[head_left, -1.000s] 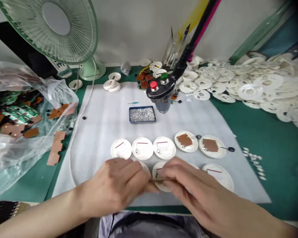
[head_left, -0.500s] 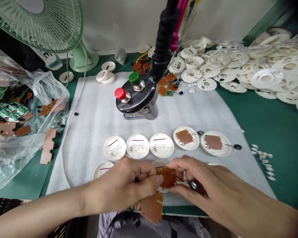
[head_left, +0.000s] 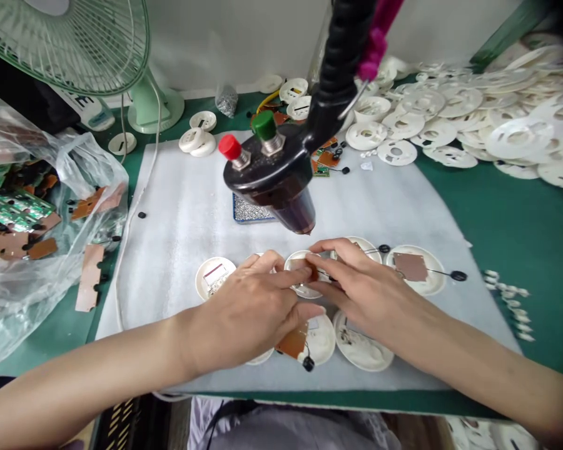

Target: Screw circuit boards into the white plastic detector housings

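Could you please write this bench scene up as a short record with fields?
Left hand: fingers at a brown board over a white dish; second brown board held below
Right hand: fingertips at the first board
Above hands: black tool head, red and green buttons
Behind tool: blue-edged tray, partly hidden
Far right: piled white discs
Far left: green fan

Smooth white plastic is seen in the dishes (head_left: 366, 353), and low-sheen brown faces are shown by the circuit boards (head_left: 410, 267). The overhead tool (head_left: 267, 172) is cased in glossy black plastic, with shiny metal collars (head_left: 273, 147). The green tabletop (head_left: 488, 206) is covered by a matt white sheet (head_left: 192, 200). The bag (head_left: 82, 156) is formed of crinkled clear plastic.
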